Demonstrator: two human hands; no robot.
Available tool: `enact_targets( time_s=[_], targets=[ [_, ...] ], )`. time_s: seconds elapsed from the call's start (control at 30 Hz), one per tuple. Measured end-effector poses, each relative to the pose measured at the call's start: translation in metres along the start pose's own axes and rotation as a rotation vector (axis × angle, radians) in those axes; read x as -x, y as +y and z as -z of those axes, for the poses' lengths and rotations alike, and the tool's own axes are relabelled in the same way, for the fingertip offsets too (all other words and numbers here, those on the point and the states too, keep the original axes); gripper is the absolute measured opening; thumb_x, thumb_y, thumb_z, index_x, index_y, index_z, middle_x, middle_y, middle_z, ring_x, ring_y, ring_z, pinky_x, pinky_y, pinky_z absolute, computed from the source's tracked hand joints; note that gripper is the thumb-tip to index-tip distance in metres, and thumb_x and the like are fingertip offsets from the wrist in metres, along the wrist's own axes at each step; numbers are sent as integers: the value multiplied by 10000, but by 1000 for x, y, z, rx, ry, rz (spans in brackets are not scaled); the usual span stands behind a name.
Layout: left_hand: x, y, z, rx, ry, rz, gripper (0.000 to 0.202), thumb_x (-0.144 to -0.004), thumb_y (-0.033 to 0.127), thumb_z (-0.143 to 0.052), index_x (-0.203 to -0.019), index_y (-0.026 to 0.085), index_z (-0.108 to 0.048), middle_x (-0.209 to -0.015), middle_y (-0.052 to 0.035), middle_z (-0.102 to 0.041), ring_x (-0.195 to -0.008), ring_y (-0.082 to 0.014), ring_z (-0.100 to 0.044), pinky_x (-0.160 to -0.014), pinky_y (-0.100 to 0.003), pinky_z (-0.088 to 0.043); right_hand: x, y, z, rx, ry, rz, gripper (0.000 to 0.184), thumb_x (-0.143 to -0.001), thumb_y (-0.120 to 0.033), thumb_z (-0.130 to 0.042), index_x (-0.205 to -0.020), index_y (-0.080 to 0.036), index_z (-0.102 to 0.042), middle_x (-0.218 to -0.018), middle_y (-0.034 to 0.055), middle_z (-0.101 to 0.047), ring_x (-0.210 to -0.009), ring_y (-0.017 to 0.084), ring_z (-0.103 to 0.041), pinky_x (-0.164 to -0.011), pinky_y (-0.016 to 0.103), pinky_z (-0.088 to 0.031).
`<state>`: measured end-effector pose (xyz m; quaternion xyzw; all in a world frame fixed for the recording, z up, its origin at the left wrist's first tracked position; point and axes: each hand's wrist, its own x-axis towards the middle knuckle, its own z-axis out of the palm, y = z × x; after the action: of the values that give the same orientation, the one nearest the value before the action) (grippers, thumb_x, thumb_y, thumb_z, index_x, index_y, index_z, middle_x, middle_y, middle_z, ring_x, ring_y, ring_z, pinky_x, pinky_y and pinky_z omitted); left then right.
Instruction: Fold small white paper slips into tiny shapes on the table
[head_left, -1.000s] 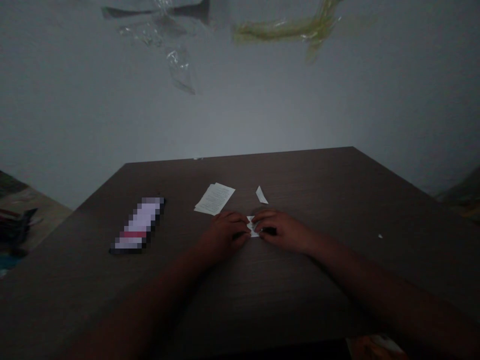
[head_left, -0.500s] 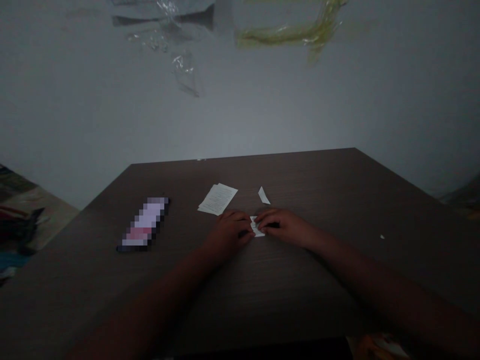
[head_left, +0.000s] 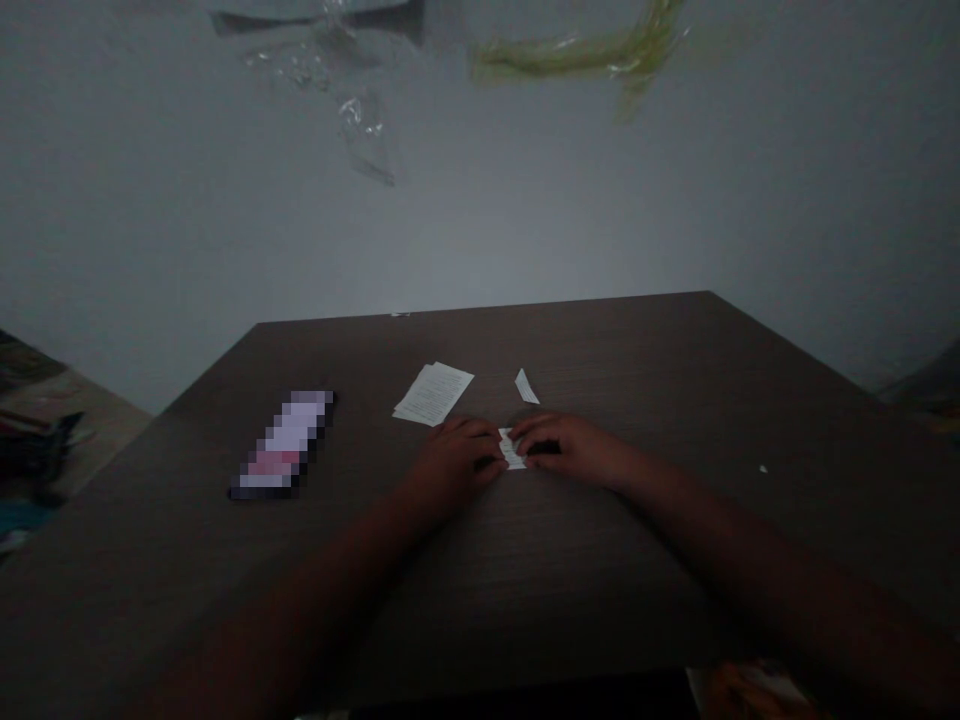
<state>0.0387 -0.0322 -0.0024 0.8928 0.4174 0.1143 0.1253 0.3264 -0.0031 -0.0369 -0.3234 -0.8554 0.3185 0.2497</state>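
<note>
Both my hands rest on a dark wooden table (head_left: pixel 525 580) in dim light. My left hand (head_left: pixel 456 458) and my right hand (head_left: pixel 564 448) meet over a small white piece of paper (head_left: pixel 511 448), fingers curled and pressed down on it from either side. Most of that paper is hidden under my fingers. Just beyond my left hand lies a folded printed sheet (head_left: pixel 433 393). A small white paper scrap (head_left: pixel 526 386) lies beyond my right hand.
A blurred-out rectangular object (head_left: pixel 283 446) lies on the table to the left. A tiny white speck (head_left: pixel 763 468) sits at the right. Clear and yellowish tape strips (head_left: pixel 577 55) hang on the grey wall behind. Clutter shows off the table's left edge.
My hands stay pressed on the small paper, with only slight finger shifts. The view has wobbled a little.
</note>
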Motion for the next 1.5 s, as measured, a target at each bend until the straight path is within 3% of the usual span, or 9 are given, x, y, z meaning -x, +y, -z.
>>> enact_targets(
  time_s=[0.2, 0.4, 0.63, 0.87, 1.03, 1.17, 1.27, 1.5],
  targets=[
    [4, 5, 2, -5, -6, -6, 303, -1122, 127, -755, -1308, 290, -930, -1526, -76, -892, -1508, -380, -779, -1398, -654, -542, 2, -11, -5, 75, 43, 45, 182, -1053, -125, -883, -1120, -290, -922, -1310, 78, -934, -1246, 280, -882, -1181, 502, -689],
    [1, 19, 0, 27, -9, 96, 167, -1123, 171, -800, -1140, 274, -931, -1501, -93, -895, -1496, -396, -782, -1364, -697, -550, 4, -17, -24, 193, 213, -34, 241, -956, -139, -915, -1132, -278, -823, -1242, 82, -865, -1270, 322, -813, -1140, 510, -668],
    [-3, 28, 4, 31, -40, 130, 116, -1150, 206, -798, -1127, 251, -903, -1514, -101, -878, -1543, -439, -747, -1362, -706, -543, -6, 2, -21, 224, 274, -89, 200, -946, -134, -861, -996, -291, -747, -1085, 58, -822, -1143, 310, -781, -1073, 486, -651],
    [-2, 26, 2, 16, -31, 139, 129, -1140, 231, -804, -1168, 280, -919, -1522, -74, -885, -1531, -401, -755, -1376, -646, -540, -14, 12, -20, 243, 405, -203, 215, -910, -116, -833, -909, -298, -718, -1053, 53, -803, -1077, 308, -770, -1036, 485, -648],
    [2, 25, -1, 0, -8, 118, 333, -1143, 174, -763, -1408, 304, -917, -1580, -89, -876, -1558, -387, -744, -1420, -688, -474, -7, 8, -15, 248, 373, -152, 171, -973, -153, -830, -1018, -301, -758, -1125, 64, -833, -1124, 324, -792, -1050, 504, -643],
    [6, 24, -3, -14, 0, 85, 366, -1131, 133, -755, -1397, 314, -930, -1567, -87, -885, -1585, -396, -738, -1436, -754, -444, 3, -6, -19, 295, 284, -72, 239, -978, -198, -916, -1141, -300, -773, -1300, 100, -860, -1308, 360, -779, -1166, 561, -618],
    [7, 22, -6, -9, 44, 80, 374, -1108, 114, -764, -1403, 288, -915, -1576, -103, -884, -1554, -386, -765, -1429, -717, -477, 6, -13, -25, 338, 263, -27, 242, -986, -186, -912, -1153, -288, -770, -1337, 109, -853, -1344, 360, -763, -1192, 566, -602],
    [8, 21, -6, -42, 72, 80, 362, -1090, 105, -776, -1396, 262, -891, -1541, -112, -892, -1503, -371, -793, -1387, -670, -542, -6, 1, -22, 408, 331, -161, 229, -955, -137, -904, -1022, -278, -737, -1240, 102, -838, -1218, 342, -767, -1071, 503, -618]
  ],
)
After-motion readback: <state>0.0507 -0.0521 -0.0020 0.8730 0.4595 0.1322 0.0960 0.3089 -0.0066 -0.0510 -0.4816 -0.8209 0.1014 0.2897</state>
